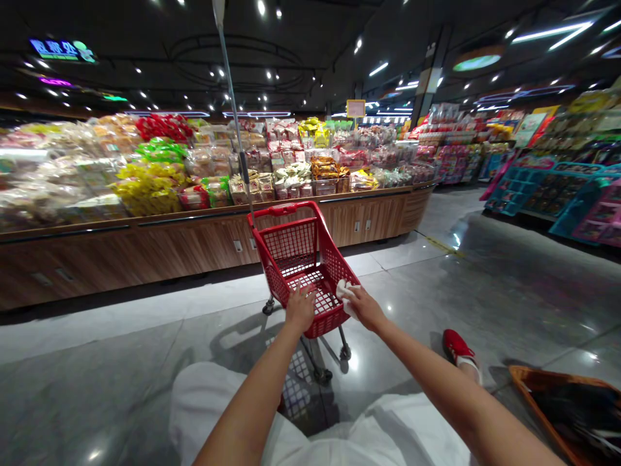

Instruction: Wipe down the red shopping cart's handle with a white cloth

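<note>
A red plastic shopping cart point(334, 259) with grid walls stands on the floor just in front of me. My left hand point(301, 307) is at its near left edge, fingers stretched out over the basket; whether the palm presses on the rim is hard to tell. At the near right corner, my right hand point(365, 307) is closed on a crumpled white cloth point(345, 290), which lies against the cart's right side wall. Part of the cloth hangs below the fingers.
Behind the cart runs a long wooden display counter point(208, 243) heaped with packaged snacks point(150, 178). A thin pole point(230, 90) rises beside the cart's handle. An orange-brown basket point(526, 382) holding dark items sits at lower right, near a red shoe point(455, 345). Blue display racks point(519, 184) stand farther right.
</note>
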Motion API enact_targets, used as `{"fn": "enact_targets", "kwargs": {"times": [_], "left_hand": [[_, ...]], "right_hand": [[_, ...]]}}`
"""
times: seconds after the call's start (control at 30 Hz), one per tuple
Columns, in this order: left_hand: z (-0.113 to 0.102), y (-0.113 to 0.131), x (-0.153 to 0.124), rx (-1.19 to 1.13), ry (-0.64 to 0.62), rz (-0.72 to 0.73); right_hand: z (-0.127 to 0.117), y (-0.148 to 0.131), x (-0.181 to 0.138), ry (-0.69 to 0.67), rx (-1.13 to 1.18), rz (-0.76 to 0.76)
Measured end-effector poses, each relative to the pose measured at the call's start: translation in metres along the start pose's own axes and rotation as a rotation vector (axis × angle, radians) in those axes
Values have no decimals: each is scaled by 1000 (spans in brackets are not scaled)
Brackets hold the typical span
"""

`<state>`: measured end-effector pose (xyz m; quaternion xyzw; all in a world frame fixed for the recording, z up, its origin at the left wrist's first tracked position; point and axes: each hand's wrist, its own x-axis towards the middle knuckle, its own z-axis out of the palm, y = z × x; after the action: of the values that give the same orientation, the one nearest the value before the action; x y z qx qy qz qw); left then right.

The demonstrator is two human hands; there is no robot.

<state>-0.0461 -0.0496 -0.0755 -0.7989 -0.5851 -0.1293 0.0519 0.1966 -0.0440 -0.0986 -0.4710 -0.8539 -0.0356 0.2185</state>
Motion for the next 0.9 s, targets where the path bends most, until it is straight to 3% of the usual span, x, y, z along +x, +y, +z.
{"fn": "enact_targets", "kwargs": {"times": [0.23, 0.3, 0.4, 0.5, 0.57, 0.63, 0.8, 0.9], "left_hand": [[-3, 3, -3, -14, -19, -10], [-4, -1, -7, -16, -27, -13], [-5, -5, -12, -34, -18, 14], [-2, -2, -12, -45, 11, -7], [0, 3, -9, -44, 20, -37], [2, 8, -6, -40, 8, -50], [2, 9, 0, -21, -36, -55], [0, 2, 0, -24, -63, -51]], "right_hand": [[39, -101, 10, 63, -10, 46], [37, -100, 9, 19, -12, -32], [19, -64, 4, -88, -5, -187], [-1, -20, -3, -89, -3, -146], [-6, -8, -7, -44, -1, -80], [-3, -16, -7, -7, -6, -20], [24, -84, 2, 4, -7, 37], [29, -93, 7, -26, 27, -15]]}}
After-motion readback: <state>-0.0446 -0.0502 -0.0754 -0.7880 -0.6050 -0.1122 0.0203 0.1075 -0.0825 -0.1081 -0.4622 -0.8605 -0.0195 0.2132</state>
